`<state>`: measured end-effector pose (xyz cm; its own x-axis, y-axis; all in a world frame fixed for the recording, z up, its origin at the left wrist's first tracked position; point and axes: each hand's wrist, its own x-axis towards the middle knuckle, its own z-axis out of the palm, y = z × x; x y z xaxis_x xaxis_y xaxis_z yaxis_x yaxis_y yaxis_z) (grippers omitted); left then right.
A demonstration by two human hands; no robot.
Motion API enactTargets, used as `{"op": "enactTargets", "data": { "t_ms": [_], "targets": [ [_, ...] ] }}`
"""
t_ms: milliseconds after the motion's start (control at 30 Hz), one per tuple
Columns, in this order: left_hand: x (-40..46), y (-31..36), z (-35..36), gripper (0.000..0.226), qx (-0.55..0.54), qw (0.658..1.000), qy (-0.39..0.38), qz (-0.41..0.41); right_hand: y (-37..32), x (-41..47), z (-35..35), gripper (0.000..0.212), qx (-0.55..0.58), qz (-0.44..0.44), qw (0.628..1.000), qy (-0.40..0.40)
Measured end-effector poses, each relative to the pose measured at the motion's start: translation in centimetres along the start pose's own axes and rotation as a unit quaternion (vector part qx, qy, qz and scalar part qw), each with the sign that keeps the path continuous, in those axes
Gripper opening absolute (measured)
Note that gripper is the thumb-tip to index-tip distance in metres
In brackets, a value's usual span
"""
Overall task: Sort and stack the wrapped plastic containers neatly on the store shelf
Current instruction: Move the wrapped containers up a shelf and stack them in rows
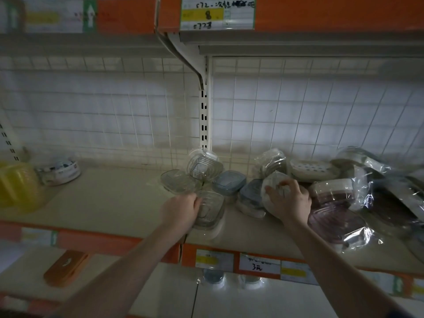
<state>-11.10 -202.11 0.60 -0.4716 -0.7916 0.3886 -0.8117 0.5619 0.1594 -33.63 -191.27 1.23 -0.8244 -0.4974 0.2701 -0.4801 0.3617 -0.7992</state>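
— What are the two hands on right now?

— The left hand [181, 211] grips a clear container [210, 212] near the front of the shelf [103, 198], fingers curled over its near edge. The right hand [288, 200] has its fingers wrapped over a whitish wrapped container [273, 189] at the edge of the pile.

— Why one each?

— My guess is sorting by kind: two more clear ones [179, 181] [204, 166] lie just behind the left hand, one flat, one tilted against the wire back panel [137, 111], so the clear lot seems to be gathering there. The blue-lidded containers [229, 182] sit between the hands.

— And the rest?

— A loose heap to the right: a white dotted tray [312, 168], a cream-and-purple box [332, 191], a pinkish dish [335, 221] in crinkled wrap, all leaning on one another. Nothing is properly stacked yet.

— Is the whitish one lifted?

— Hard to say in this dim, slightly blurred view; it looks tilted up against its neighbours rather than clear of them. The slippery wrap probably explains the full-handed hold.
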Motion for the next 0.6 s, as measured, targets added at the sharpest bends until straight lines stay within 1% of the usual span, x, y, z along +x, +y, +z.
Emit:
{"op": "enactTargets", "data": {
  "t_ms": [100,167,233,300,333,367,433,600],
  "targets": [
    [-0.3,1.1,-0.1,0.062,0.01,0.999,-0.04,-0.022,-0.3,-0.2,-0.2,0.057,0.0,0.039,0.999,-0.01],
    [-0.5,1.8,-0.3,0.074,-0.003,0.997,-0.06,-0.048,-0.4,-0.4,-0.2,0.064,-0.005,0.055,0.998,-0.022],
    [-0.7,2.5,-0.5,0.092,-0.025,0.993,-0.086,-0.071,-0.5,-0.6,-0.2,0.065,-0.027,0.061,0.997,-0.039],
    [-1.0,3.1,-0.7,0.111,-0.036,0.987,-0.136,-0.083,-0.7,-0.6,-0.2,0.064,-0.055,0.065,0.995,-0.055],
    [-1.1,3.4,-0.8,0.115,-0.033,0.983,-0.156,-0.088,-0.9,-0.7,-0.3,0.063,-0.063,0.067,0.994,-0.063],
    [-1.1,3.6,-0.8,0.116,-0.03,0.981,-0.169,-0.094,-0.9,-0.6,-0.4,0.064,-0.066,0.065,0.993,-0.07],
    [-1.0,3.6,-0.7,0.11,-0.046,0.978,-0.176,-0.101,-1.1,-1.0,-0.7,0.064,-0.065,0.058,0.993,-0.078],
    [-1.1,3.4,-0.7,0.088,-0.126,0.975,-0.134,-0.121,-1.1,-2.8,-1.2,0.062,-0.081,0.009,0.994,-0.069]
  ]
}}
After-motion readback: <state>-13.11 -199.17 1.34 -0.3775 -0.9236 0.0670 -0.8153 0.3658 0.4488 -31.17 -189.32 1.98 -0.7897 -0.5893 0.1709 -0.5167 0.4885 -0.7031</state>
